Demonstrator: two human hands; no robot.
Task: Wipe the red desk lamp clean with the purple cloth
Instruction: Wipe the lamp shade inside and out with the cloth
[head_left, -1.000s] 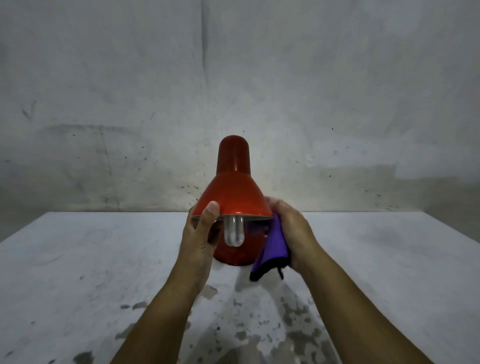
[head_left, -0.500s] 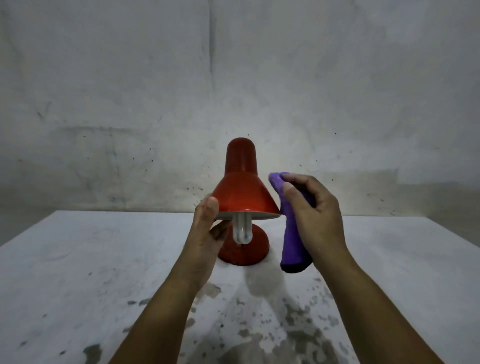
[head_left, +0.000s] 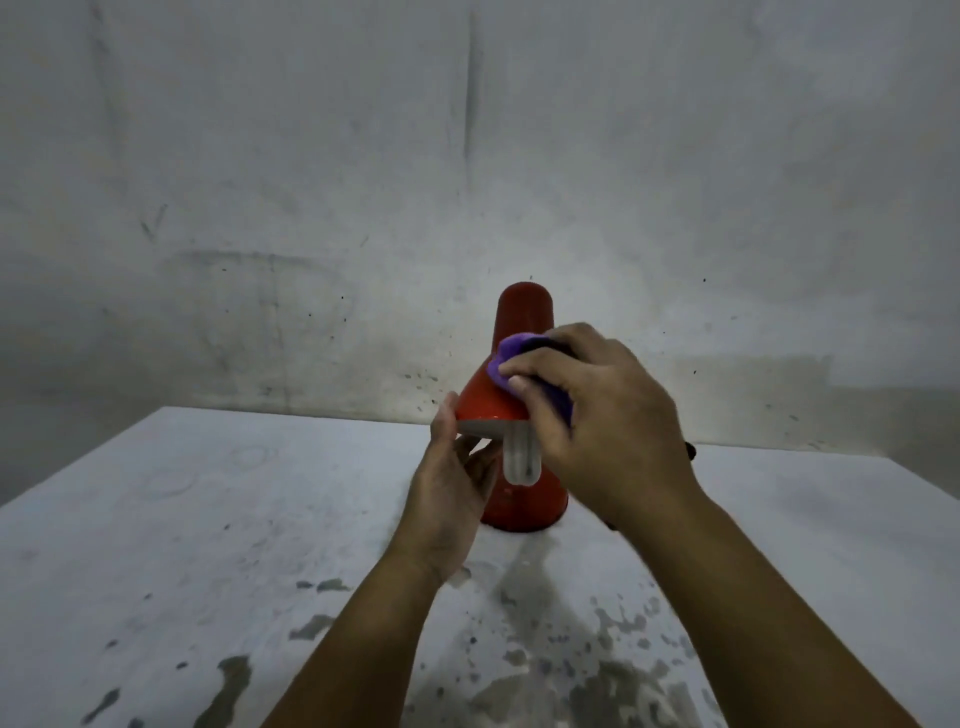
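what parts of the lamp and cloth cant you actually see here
Head view, the only one:
- The purple cloth: mostly bunched under the right hand; only a fold shows.
- The red desk lamp: the right side of its shade lies behind that hand and cloth; its stem is hidden.
- Lamp base: partly covered by the left hand and the bulb.
- Bulb: blurred, type unclear.

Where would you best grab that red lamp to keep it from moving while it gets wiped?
Probably the shade's lower rim, from the left, as the left hand does. On the red desk lamp the flared edge gives fingers a lip, while the right hand rubs the purple cloth over the cone's other side.
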